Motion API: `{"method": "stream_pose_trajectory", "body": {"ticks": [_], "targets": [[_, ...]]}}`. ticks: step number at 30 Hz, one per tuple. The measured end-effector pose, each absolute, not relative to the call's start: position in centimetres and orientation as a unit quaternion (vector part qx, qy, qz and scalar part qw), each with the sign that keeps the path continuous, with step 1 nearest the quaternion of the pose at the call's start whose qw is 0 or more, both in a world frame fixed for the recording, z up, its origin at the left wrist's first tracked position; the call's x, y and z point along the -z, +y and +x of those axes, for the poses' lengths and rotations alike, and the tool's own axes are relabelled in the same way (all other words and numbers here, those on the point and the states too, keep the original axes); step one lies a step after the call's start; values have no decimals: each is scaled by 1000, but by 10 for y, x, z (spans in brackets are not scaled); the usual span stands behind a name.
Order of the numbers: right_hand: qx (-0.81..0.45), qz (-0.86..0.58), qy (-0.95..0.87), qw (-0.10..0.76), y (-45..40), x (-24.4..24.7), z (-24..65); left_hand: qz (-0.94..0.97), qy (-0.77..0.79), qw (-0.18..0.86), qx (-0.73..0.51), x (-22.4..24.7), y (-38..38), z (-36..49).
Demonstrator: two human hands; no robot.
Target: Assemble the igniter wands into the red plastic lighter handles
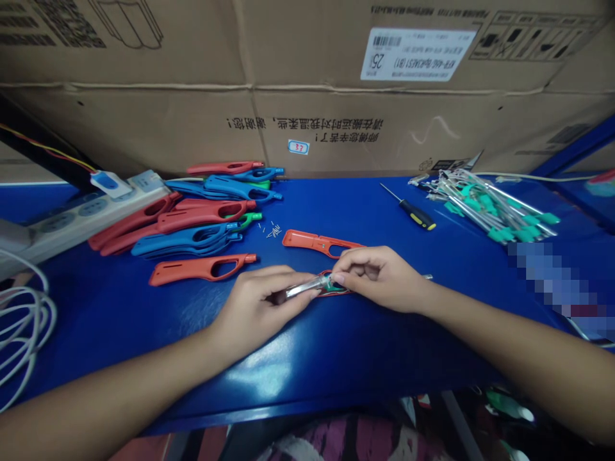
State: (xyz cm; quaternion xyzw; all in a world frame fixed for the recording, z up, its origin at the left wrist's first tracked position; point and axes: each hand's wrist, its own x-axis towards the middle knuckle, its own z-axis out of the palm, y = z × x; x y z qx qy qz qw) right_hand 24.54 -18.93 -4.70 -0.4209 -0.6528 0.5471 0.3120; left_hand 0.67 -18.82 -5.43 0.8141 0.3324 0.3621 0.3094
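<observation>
Between the thumb and fingers of my left hand is a small, shiny, clear-and-silver lighter fuel tank. Its right end meets a red lighter handle half with a green part inside, lying on the blue table. My right hand is closed in a pinch over that green part; what its fingertips hold is hidden. A thin metal tip shows just beyond my right hand. Behind both hands lies a separate orange handle half, its inner side up, partly covered by my right fingers.
Red and blue lighter handles lie piled at left, beside a white power strip. Small screws, a screwdriver and a heap of metal lighter rods with green parts are farther back. A cardboard box stands behind.
</observation>
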Motion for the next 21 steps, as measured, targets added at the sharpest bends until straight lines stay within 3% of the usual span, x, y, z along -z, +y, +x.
{"method": "stream_pose_trajectory", "body": {"ticks": [21], "targets": [[-582,-434,-618,301,-189,40,242,807,349,316,-357,51,-188,5]]}}
